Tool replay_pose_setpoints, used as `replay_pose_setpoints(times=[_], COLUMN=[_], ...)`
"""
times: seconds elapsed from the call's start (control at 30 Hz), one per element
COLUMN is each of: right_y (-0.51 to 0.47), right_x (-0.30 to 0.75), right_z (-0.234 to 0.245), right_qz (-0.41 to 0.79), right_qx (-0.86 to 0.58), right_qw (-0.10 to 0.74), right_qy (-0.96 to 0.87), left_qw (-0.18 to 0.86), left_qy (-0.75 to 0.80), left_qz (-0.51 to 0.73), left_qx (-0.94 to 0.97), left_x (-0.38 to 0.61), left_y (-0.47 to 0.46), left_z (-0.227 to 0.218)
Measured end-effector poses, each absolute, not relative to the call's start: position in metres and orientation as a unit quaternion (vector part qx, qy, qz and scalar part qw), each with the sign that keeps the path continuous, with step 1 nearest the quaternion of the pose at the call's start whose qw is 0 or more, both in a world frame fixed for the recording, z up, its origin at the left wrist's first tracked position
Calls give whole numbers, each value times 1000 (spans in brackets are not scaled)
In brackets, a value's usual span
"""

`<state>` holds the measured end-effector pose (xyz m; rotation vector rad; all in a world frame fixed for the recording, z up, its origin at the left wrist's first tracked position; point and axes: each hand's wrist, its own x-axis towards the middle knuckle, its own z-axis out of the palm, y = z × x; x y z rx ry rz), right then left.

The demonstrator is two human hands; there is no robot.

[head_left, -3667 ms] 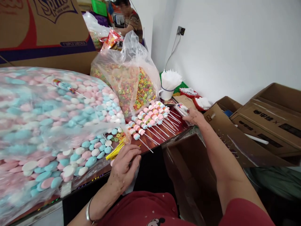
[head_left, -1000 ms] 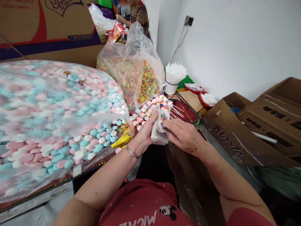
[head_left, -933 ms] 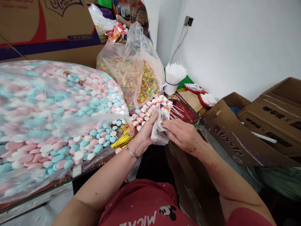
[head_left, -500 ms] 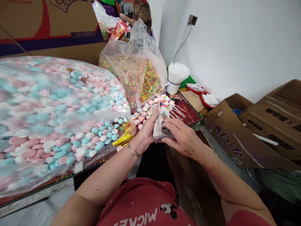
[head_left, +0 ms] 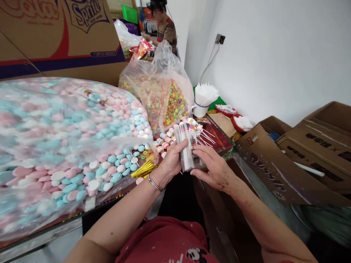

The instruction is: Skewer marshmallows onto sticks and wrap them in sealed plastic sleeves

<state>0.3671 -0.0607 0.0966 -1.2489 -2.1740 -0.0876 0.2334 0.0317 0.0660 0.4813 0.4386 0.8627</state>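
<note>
My left hand point(head_left: 172, 157) grips a stack of clear plastic packets point(head_left: 187, 160), thumb across the front. A colourful print shows on the stack's right side; what the packets hold is unclear. The fingers of my right hand point(head_left: 216, 168) rest on the printed side, with the thumb apart near the lower corner. Just behind lie marshmallow skewers point(head_left: 166, 138) with white sticks point(head_left: 205, 137) pointing right. Gold twist ties point(head_left: 144, 169) lie left of my left wrist.
A large clear bag of pink, blue and white marshmallows point(head_left: 72, 179) fills the left. Behind stand a bag of coloured cereal rings point(head_left: 175, 100) and a white mug point(head_left: 201, 110). Red bowls point(head_left: 238, 125) and cardboard boxes point(head_left: 263, 164) are at right. A person point(head_left: 166, 31) sits at the back.
The view has tilted up slightly. The stack in my left hand has turned more towards me and looks fanned wider. My right fingers have stayed on its printed side.
</note>
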Motion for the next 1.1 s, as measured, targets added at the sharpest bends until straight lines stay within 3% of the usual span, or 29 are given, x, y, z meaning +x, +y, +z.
replay_pose_setpoints(times=[0.3, 0.53, 1.1], right_y=[-47, -27, -28], right_x=[372, 367, 376], right_z=[95, 106, 97], right_qz=[128, 222, 292], right_qx=[-637, -602, -568], right_qw=[455, 493, 562], right_qy=[-609, -588, -526], left_qw=[799, 776, 752], left_qy=[188, 189, 213], left_qz=[462, 446, 476], left_qx=[337, 404, 404], left_x=[235, 230, 229], left_y=[23, 15, 8], left_z=[60, 55, 59])
